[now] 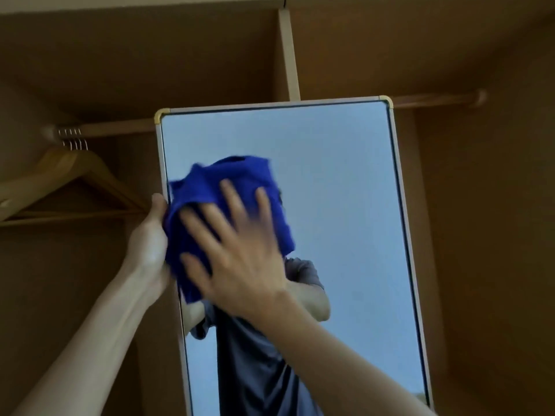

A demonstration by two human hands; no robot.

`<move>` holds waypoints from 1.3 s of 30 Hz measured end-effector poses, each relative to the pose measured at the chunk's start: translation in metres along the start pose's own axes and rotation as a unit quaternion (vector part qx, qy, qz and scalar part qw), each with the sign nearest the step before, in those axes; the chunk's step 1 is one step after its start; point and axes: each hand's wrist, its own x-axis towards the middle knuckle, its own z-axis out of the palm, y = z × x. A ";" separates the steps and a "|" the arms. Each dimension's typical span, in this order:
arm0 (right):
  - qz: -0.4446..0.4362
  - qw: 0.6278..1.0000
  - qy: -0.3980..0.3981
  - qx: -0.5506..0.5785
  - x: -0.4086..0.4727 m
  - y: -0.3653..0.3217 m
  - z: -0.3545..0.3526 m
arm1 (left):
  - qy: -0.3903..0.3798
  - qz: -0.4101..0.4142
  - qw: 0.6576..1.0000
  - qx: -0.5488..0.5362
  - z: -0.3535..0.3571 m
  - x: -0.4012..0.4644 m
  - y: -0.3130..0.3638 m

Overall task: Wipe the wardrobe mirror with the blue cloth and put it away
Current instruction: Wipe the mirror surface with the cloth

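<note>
Brown wardrobe panels (480, 205) fill the room behind a tall mirror (330, 190) in a pale frame, wooden hangers (69, 181) bunched on the rail (120, 127) to its left. Spread flat with fingers splayed, the right hand (240, 265) presses the blue cloth (216, 199) against the glass near the mirror's left edge. Beside it the left hand (150, 241) grips that edge of the frame, though blur makes it hard to tell whether it also touches the cloth.

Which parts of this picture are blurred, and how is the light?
In the head view, the right hand and the blue cloth are smeared by motion; the left hand and the mirror frame stay sharper. The light is dim, with no glare on the glass.
</note>
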 end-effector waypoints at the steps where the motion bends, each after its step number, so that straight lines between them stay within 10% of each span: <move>1: -0.030 0.999 -0.017 -0.002 -0.009 -0.007 0.003 | 0.004 0.003 1.000 0.019 -0.002 -0.009 -0.001; 10: -0.133 0.991 -0.016 -0.014 -0.070 0.060 -0.007 | 0.048 -0.012 0.998 -0.029 -0.005 -0.057 -0.048; 17: 0.122 0.985 0.073 -0.095 -0.104 0.157 -0.032 | 0.106 0.042 0.992 0.048 -0.006 -0.050 -0.059; 24: 0.318 0.936 0.130 -0.070 -0.087 0.077 -0.002 | 0.092 0.028 0.995 -0.004 -0.013 -0.045 -0.064; 33: -0.007 0.999 -0.028 0.024 -0.122 -0.043 0.018 | -0.053 -0.064 0.995 -0.052 -0.027 -0.059 -0.060; 39: -0.098 0.994 -0.053 0.022 -0.148 -0.027 0.015 | -0.021 -0.054 0.998 -0.031 -0.019 -0.087 -0.068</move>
